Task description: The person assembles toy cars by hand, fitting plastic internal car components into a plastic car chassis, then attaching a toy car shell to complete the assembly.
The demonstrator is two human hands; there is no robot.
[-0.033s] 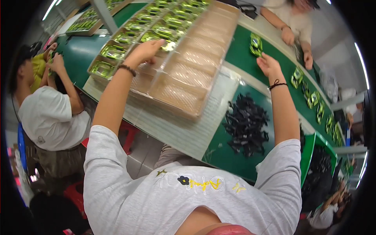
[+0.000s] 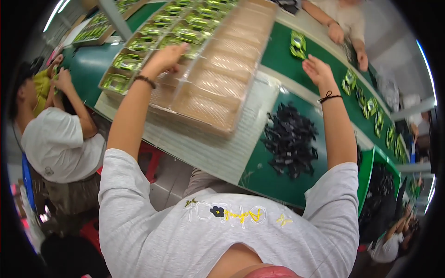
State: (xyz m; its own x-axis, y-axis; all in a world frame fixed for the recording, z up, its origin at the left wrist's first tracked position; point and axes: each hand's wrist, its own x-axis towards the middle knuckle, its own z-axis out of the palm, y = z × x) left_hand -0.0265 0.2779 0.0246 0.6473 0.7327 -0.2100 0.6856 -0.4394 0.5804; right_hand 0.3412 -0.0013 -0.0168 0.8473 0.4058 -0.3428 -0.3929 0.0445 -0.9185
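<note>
My left hand (image 2: pixel 165 59) is over a clear plastic tray in a shallow brown carton (image 2: pixel 204 121). Its fingers stretch out beside the shiny green packs (image 2: pixel 185 34) that fill the tray's far and left pockets; nothing shows in its grip, though part of the fingers is hidden. Over the green strip on the right, my right hand (image 2: pixel 318 72) has its fingers extended and apart. Its fingertips are at the near end of a single green pack (image 2: pixel 298 45); whether they touch it I cannot tell.
Black small parts (image 2: pixel 291 139) lie heaped between my arms. More green packs (image 2: pixel 369 109) line the strip on the right, near a green bin (image 2: pixel 366 185) of black parts. One person (image 2: pixel 60 134) works at left, another (image 2: pixel 343 28) across the strip.
The whole view has shifted slightly. My right hand's fingertips have come a little closer to the single green pack; my left hand stays over the tray.
</note>
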